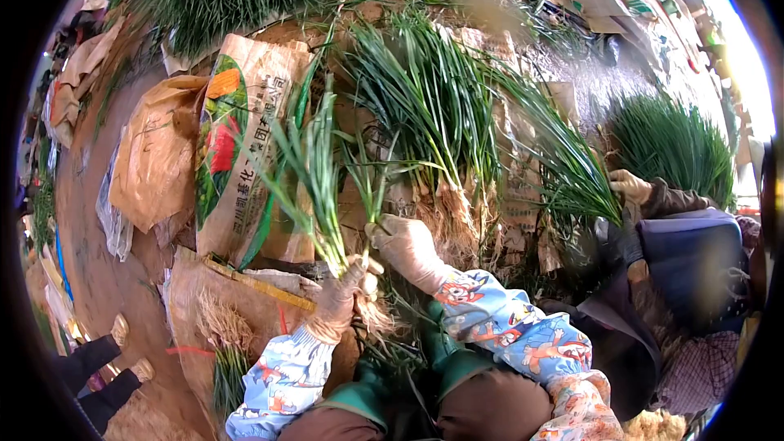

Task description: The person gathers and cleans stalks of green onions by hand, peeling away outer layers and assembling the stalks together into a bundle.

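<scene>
My left hand (336, 302), in a pale glove, is closed round the lower stems of a small bunch of green stalks (322, 196); its roots hang below the fingers. Close to its right, my right hand (404, 251), gloved too, pinches a thinner green stalk (371, 184) near its base. Beyond my hands a larger pile of long green stalks (433, 98) lies on flattened sacks, its pale roots (457, 208) towards me.
A printed sack (245, 147) and a brown bag (155, 155) lie at the left. A small bundle (229, 351) rests at the lower left. On the right, a co-worker's gloved hand (630, 186) touches long stalks (563, 155). Another person's legs (102, 367) show at the lower left.
</scene>
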Motion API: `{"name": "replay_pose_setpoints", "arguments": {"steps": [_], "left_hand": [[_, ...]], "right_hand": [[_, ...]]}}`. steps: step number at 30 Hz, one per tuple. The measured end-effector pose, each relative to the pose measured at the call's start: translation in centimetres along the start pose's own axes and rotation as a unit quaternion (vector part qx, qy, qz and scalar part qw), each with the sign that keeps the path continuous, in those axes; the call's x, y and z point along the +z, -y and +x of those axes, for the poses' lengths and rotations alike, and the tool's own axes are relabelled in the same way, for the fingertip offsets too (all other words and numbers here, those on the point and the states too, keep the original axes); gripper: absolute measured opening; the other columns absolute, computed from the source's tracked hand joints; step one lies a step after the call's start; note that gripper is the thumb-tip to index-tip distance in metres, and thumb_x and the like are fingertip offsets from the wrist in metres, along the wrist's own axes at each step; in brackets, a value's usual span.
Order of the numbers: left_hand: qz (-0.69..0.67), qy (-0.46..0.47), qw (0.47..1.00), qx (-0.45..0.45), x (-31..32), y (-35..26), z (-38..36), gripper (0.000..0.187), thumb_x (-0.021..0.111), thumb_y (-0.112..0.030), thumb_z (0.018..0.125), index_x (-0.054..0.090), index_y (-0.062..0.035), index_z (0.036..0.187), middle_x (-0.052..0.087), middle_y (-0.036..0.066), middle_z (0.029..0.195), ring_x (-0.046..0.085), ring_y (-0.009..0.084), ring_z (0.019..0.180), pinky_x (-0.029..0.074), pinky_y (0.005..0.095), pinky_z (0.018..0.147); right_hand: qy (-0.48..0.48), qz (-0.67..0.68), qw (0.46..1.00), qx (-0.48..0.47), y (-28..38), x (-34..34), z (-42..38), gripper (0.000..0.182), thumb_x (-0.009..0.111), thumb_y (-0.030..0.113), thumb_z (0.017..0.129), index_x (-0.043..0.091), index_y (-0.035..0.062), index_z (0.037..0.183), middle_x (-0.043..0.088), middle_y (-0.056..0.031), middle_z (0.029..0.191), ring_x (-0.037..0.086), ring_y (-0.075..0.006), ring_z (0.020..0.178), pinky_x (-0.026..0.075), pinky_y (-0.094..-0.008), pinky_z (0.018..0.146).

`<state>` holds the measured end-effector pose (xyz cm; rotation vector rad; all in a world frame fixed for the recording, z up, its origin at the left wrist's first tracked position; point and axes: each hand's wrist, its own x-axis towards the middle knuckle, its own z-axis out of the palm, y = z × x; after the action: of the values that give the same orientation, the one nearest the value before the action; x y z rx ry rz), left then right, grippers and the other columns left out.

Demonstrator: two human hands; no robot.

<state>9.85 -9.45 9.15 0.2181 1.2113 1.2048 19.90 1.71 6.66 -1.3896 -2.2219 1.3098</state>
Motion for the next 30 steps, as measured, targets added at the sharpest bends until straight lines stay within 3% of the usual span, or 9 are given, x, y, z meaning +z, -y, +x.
{"name": "replay_pose_setpoints", "arguments": {"steps": [2,5,8,11,16,24,25,27,30], "left_hand": [[0.021,-0.011,0.999,0.037,0.8,-1.9,-1.4,0.038,0.055,-0.04,0.082,0.055,-0.0026,0.078,0.048,0.001,0.054,0.045,0.0077,0.042,0.036,0.0198,0.038],[0.049,0.044,0.987,0.149,0.6,-5.5,-4.0,0.037,0.052,-0.041,0.083,0.055,-0.0049,0.077,0.05,0.001,0.053,0.047,0.0082,0.042,0.037,0.0197,0.037],[0.016,-0.036,0.984,0.173,0.5,-8.1,-2.8,0.033,0.054,-0.037,0.083,0.054,-0.0053,0.093,0.05,0.0,0.058,0.05,0.0076,0.049,0.041,0.0204,0.041],[-0.043,-0.015,0.989,0.14,0.2,-6.1,0.6,0.039,0.057,-0.03,0.081,0.051,0.001,0.105,0.047,-0.002,0.059,0.051,0.0087,0.052,0.051,0.0276,0.058],[-0.117,0.106,0.982,-0.1,-2.2,0.5,2.1,0.041,0.053,-0.027,0.084,0.048,0.0044,0.111,0.048,-0.001,0.054,0.054,0.0135,0.055,0.05,0.0378,0.072],[-0.034,0.105,0.993,-0.037,1.0,2.4,3.3,0.056,0.056,-0.038,0.081,0.042,-0.0017,0.121,0.055,0.01,0.106,0.052,0.0177,0.1,0.044,0.0299,0.084],[0.025,0.1,0.993,-0.058,1.2,2.0,3.3,0.054,0.055,-0.038,0.082,0.043,-0.0019,0.12,0.055,0.008,0.105,0.055,0.0156,0.091,0.046,0.0282,0.079],[-0.027,0.043,0.997,-0.061,1.3,3.0,2.9,0.033,0.053,-0.032,0.084,0.053,-0.0022,0.1,0.057,0.004,0.079,0.056,0.0134,0.067,0.05,0.0244,0.06],[-0.015,0.086,0.995,-0.043,1.1,-0.8,0.8,0.027,0.053,-0.028,0.085,0.055,-0.0014,0.091,0.053,0.003,0.064,0.052,0.0108,0.057,0.048,0.024,0.052]], "right_hand": [[-0.02,-0.031,0.997,-0.065,-1.1,-0.3,0.8,0.02,0.054,0.025,0.08,0.059,0.0056,0.08,0.06,-0.0101,0.065,0.058,-0.0204,0.056,0.045,-0.0312,0.049],[-0.072,0.077,0.983,0.148,-4.7,-5.5,3.2,0.014,0.053,0.019,0.08,0.06,0.0071,0.081,0.06,-0.0042,0.063,0.055,-0.0141,0.05,0.045,-0.0263,0.044],[0.183,-0.507,0.826,-0.164,-7.0,-5.6,0.1,0.015,0.051,0.018,0.081,0.059,0.0055,0.076,0.059,-0.0026,0.062,0.052,-0.0112,0.052,0.046,-0.0246,0.051],[0.342,-0.426,0.834,0.079,-2.0,-6.6,0.2,0.028,0.046,0.027,0.085,0.054,0.0081,0.103,0.058,-0.0066,0.092,0.058,-0.0175,0.072,0.048,-0.0305,0.066],[-0.024,-0.411,0.906,0.093,-4.4,-8.0,8.2,0.028,0.052,0.036,0.082,0.054,0.0082,0.079,0.06,-0.0045,0.064,0.061,-0.017,0.058,0.048,-0.0308,0.046],[0.041,-0.228,0.96,-0.159,-1.7,-6.7,1.1,0.015,0.053,0.017,0.079,0.058,0.0086,0.09,0.059,-0.0034,0.071,0.059,-0.0151,0.066,0.051,-0.0284,0.056],[0.018,-0.316,0.906,-0.28,-3.2,-4.3,0.0,0.015,0.055,0.016,0.076,0.058,0.012,0.09,0.057,-0.0011,0.081,0.058,-0.0142,0.074,0.049,-0.0278,0.057],[-0.016,-0.175,0.977,-0.118,-1.3,-3.3,-2.1,0.006,0.056,0.014,0.077,0.057,0.0098,0.081,0.058,-0.0056,0.068,0.057,-0.0161,0.054,0.049,-0.0257,0.051],[-0.03,-0.368,0.921,-0.122,-10.0,-2.7,-0.3,0.008,0.053,0.015,0.078,0.053,0.0086,0.082,0.058,-0.0052,0.071,0.058,-0.0168,0.06,0.048,-0.0283,0.054]]}}
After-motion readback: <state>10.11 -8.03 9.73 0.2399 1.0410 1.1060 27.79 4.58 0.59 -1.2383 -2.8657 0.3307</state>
